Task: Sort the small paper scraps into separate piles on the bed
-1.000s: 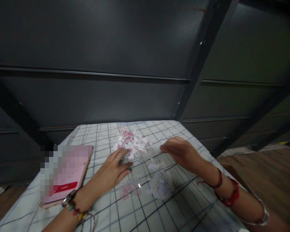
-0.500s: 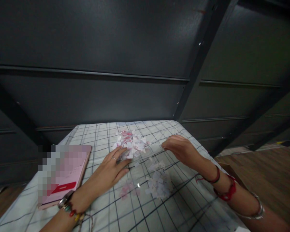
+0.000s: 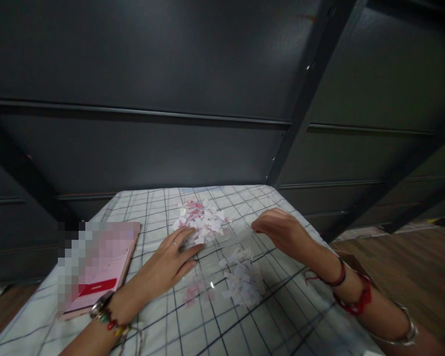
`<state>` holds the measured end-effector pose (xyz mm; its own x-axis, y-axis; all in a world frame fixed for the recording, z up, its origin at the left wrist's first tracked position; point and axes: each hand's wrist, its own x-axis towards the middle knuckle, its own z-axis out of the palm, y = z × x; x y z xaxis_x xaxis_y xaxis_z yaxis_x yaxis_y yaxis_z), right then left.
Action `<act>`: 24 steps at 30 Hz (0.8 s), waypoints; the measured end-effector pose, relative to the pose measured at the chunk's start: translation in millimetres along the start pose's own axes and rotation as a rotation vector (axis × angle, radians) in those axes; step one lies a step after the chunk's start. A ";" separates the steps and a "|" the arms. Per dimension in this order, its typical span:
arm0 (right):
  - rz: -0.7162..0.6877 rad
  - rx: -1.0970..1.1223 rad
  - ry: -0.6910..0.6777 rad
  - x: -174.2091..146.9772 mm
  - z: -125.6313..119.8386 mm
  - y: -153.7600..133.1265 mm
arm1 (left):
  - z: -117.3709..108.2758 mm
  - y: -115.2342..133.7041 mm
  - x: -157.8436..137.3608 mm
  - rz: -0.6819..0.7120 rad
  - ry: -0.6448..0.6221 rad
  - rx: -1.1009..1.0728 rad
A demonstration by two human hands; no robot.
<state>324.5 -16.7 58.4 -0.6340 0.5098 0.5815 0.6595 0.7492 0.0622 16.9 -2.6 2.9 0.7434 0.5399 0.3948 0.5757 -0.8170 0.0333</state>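
On the checked cloth, a loose pile of white and pink paper scraps (image 3: 203, 220) lies toward the far side. My left hand (image 3: 176, 254) rests at the pile's near left edge, fingers apart, fingertips touching the scraps. To the right, my right hand (image 3: 278, 232) hovers over the cloth with its fingers curled together; whatever is in them, if anything, is too small to see. Closer to me is a second heap of white scraps (image 3: 244, 284), which seems to lie in clear plastic that catches a glint. Some pink scraps (image 3: 193, 291) show beside that heap.
A tablet-like device with a pink screen (image 3: 111, 262) lies at the left of the table, partly blurred out. The checked tablecloth (image 3: 148, 207) reaches a dark panelled wall (image 3: 170, 153) behind. Beyond the table's right edge are a cardboard box (image 3: 350, 262) and wooden floor (image 3: 400, 252).
My right hand has shifted slightly to the right, away from the pile. A few white scraps near the closer heap have moved a little. My left hand stays nearly in place.
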 end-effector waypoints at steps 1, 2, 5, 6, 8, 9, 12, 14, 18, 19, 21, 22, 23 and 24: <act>0.006 0.000 -0.011 0.2 1.3 1.2 | 0.3 -0.6 -0.2 -0.015 0.000 0.012; 0.010 0.005 -0.030 -0.5 2.0 2.5 | 0.9 -1.7 -0.5 -0.032 -0.001 0.023; -0.004 0.049 -0.084 -8.7 -1.4 6.4 | 4.7 -5.8 -2.2 -0.085 0.003 0.051; -0.012 0.068 -0.088 -12.4 -4.0 7.5 | 6.6 -7.1 -2.8 -0.107 0.012 0.054; -0.027 0.101 -0.064 -18.5 -8.8 8.5 | 10.9 -9.0 -3.8 -0.140 0.036 0.057; -0.029 0.109 -0.041 -20.0 -10.2 8.2 | 13.2 -9.6 -4.2 -0.158 0.046 0.061; 0.008 0.083 0.006 -17.8 -7.7 4.1 | 19.6 -10.9 -5.3 -0.218 0.074 0.078; 0.028 0.059 0.006 -13.5 -2.6 0.0 | 23.3 -12.1 -6.2 -0.266 0.086 0.078; -0.011 0.086 -0.027 -12.9 -2.1 -4.7 | 28.9 -15.2 -8.9 -0.312 0.078 0.066; -0.013 0.102 -0.050 -15.4 -5.3 -4.8 | 30.0 -15.8 -9.6 -0.322 0.072 0.065; -0.026 0.136 -0.073 -21.4 -13.4 -4.1 | 31.6 -16.6 -11.0 -0.336 0.065 0.059; -0.030 0.147 -0.061 -23.9 -17.2 -3.7 | 32.1 -16.7 -11.5 -0.343 0.063 0.055; -0.032 0.151 -0.041 -25.5 -20.0 -3.4 | 32.5 -16.6 -11.8 -0.348 0.062 0.049; -0.027 0.146 -0.018 -25.9 -21.4 -3.6 | 32.6 -16.4 -12.0 -0.353 0.061 0.044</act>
<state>347.2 -41.6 60.5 -0.6590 0.4949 0.5664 0.5771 0.8156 -0.0413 9.7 10.9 -32.4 0.4754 0.7728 0.4203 0.8081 -0.5725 0.1385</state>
